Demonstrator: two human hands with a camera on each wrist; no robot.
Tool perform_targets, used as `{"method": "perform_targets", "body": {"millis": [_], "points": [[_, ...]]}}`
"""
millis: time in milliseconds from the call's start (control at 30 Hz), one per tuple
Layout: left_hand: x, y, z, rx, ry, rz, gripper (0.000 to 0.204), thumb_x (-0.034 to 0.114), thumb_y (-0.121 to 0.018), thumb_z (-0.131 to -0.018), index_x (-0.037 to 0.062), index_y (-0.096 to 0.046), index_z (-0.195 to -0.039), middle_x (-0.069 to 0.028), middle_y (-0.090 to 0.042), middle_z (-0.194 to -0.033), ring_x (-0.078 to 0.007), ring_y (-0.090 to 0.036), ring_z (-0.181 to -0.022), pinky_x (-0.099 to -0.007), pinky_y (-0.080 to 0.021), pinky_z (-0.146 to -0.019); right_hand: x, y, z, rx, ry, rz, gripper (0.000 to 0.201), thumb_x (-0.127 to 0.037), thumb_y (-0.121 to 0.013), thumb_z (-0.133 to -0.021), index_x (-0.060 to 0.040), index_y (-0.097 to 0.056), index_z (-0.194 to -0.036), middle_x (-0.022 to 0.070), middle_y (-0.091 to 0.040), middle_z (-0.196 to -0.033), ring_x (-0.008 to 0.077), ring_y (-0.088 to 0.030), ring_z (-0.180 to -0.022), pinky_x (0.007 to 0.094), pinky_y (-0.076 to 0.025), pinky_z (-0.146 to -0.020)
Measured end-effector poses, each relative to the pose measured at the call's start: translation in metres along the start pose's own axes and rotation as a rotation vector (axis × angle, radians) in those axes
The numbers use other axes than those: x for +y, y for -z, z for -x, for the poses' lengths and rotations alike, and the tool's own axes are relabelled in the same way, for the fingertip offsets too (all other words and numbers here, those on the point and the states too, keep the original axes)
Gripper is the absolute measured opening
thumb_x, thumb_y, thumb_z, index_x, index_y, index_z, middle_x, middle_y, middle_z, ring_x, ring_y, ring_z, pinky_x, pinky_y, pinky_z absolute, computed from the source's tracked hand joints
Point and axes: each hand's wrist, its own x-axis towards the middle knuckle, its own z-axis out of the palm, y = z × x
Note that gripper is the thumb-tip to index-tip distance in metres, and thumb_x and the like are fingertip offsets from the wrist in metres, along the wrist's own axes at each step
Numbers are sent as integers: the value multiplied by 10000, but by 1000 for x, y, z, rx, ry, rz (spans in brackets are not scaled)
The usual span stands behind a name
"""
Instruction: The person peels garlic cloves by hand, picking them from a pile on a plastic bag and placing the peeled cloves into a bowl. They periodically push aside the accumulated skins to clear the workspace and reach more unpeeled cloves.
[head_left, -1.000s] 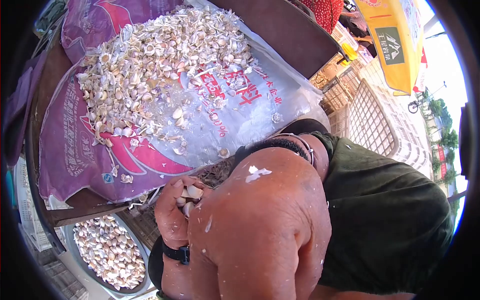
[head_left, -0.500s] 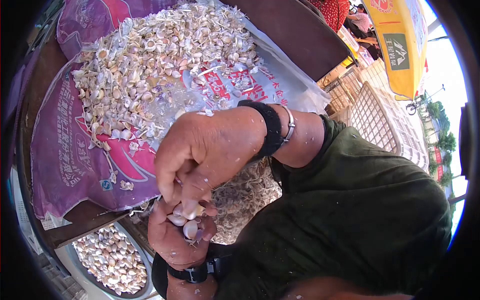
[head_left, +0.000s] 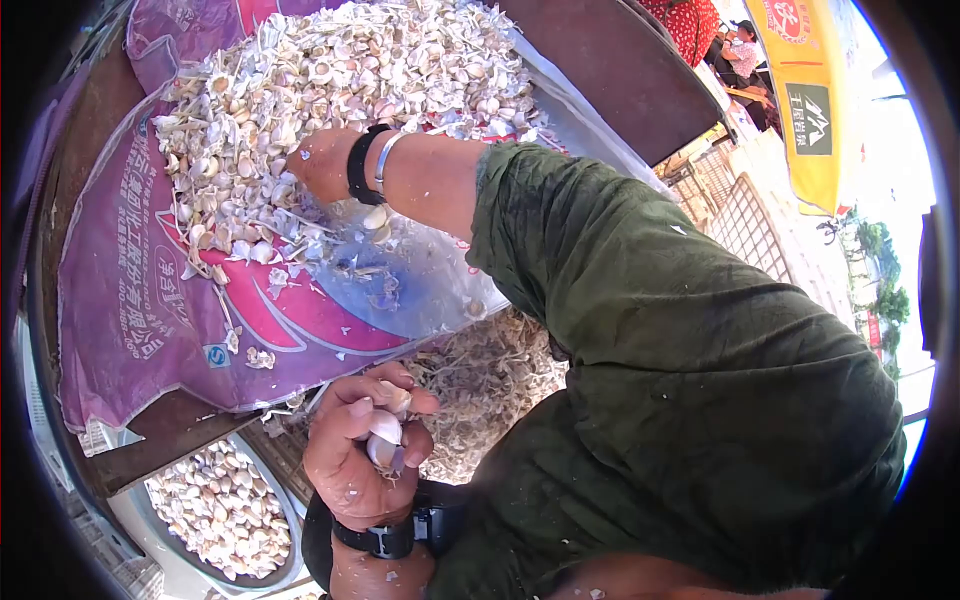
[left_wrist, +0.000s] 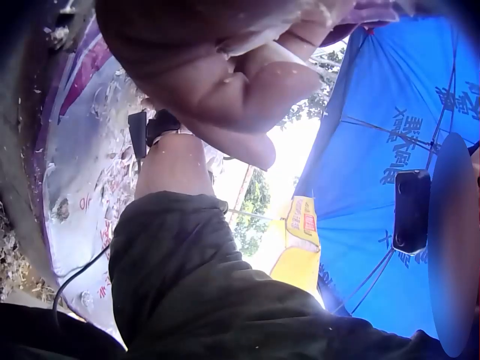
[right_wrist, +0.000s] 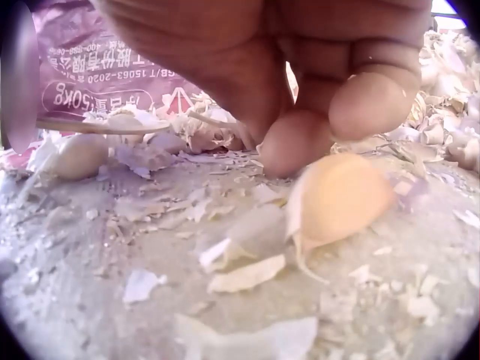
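Note:
Low in the head view, the left hand [head_left: 360, 450] grips several garlic cloves [head_left: 385, 428] in its bent fingers, palm up. That hand [left_wrist: 217, 67] fills the top of the left wrist view, its cloves mostly hidden. The right hand [head_left: 325, 165] is over the near edge of the garlic pile [head_left: 370, 65] on the sacks. In the right wrist view its fingertips [right_wrist: 296, 142] point down at the sack, right behind a loose clove [right_wrist: 341, 199]; no clove shows between them. Papery skins lie around that clove.
A basin [head_left: 290, 520] of cloves stands below the purple sack [head_left: 110, 300]. Dry stalks and skins [head_left: 480, 380] are heaped between the sacks and the dark green clothing. Plastic crates [head_left: 740, 225], a seated person [head_left: 740, 55] and a yellow canopy [head_left: 800, 110] are behind.
The right hand has left the left hand and moved up to the pile. The left hand still holds cloves and has opened slightly upward.

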Motion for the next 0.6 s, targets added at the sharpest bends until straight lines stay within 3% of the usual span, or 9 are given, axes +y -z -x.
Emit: {"method": "perform_targets", "body": {"millis": [67, 133, 200, 233, 267, 333, 367, 433, 600], "points": [[-2, 1, -2, -18, 11, 34, 163, 106, -540, -839, -27, -602, -909, -178, -589, -958, -286, -679, -769, -268, -450, -415, -9, 7, 11, -100, -109, -103, 383, -131, -591, -803, -48, -623, -1176, 114, -670, -1124, 303, -638, -1049, 409, -506, -901], [-2, -2, -1, -19, 7, 32, 157, 91, -533, -841, -32, -599, -913, -178, -591, -954, -282, -679, -769, -271, -452, -416, 2, -17, 7, -67, -114, -94, 393, -142, -594, -798, -43, -616, -1178, 134, -669, -1121, 291, -629, -1072, 406, -490, -927], [-4, -2, 1, -17, 3, 29, 152, 76, -526, -844, -37, -596, -917, -178, -593, -951, -278, -679, -769, -274, -453, -418, 9, -21, 11, 64, 382, 188, 293, -157, -603, -779, -45, -662, -1044, 156, -695, -983, 316, -665, -936, 382, -530, -801], [-5, -1, 1, -24, 9, 31, 150, 67, -525, -843, -37, -594, -927, -176, -597, -938, -274, -678, -770, -276, -452, -418, 11, -26, 17, -29, 86, -125, 309, -144, -603, -786, 0, -634, -1058, 146, -700, -901, 254, -687, -797, 355, -548, -700], [-6, -1, 1, -31, 15, 32, 149, 58, -525, -843, -37, -591, -937, -175, -601, -926, -269, -676, -771, -277, -451, -417, 5, -14, 33, -25, 84, -120, 309, -144, -603, -786, 0, -634, -1058, 146, -700, -901, 254, -687, -797, 355, -548, -700], [-7, 0, 0, -32, 21, 19, 156, 61, -530, -843, -38, -593, -947, -172, -606, -904, -268, -676, -766, -276, -452, -419, -4, 2, 59, -207, -217, -903, 280, -111, -599, -802, 35, -612, -1040, 140, -691, -834, 199, -678, -665, 322, -543, -585], [-8, 0, 0, -28, 30, 10, 164, 63, -536, -844, -40, -595, -956, -169, -612, -881, -266, -675, -762, -275, -452, -421, -12, 3, 72, -111, -218, -1173, 259, -78, -619, -818, 62, -589, -1034, 152, -672, -804, 184, -666, -608, 297, -527, -515], [-10, 3, -1, -35, 37, 16, 175, 74, -551, -842, -42, -599, -962, -172, -618, -871, -267, -674, -759, -280, -454, -422, -28, 7, 95, -120, -12, -1725, 203, -58, -650, -852, 52, -585, -1010, 132, -653, -781, 191, -673, -655, 307, -570, -558], [-9, 2, 3, 3, 40, -29, 216, 98, -550, -870, -8, -548, -1059, -150, -602, -914, -231, -639, -793, -266, -458, -449, -106, 77, 166, -326, 521, -1948, 200, -14, -719, -807, 44, -603, -959, 117, -684, -740, 156, -677, -607, 257, -549, -535]]}}
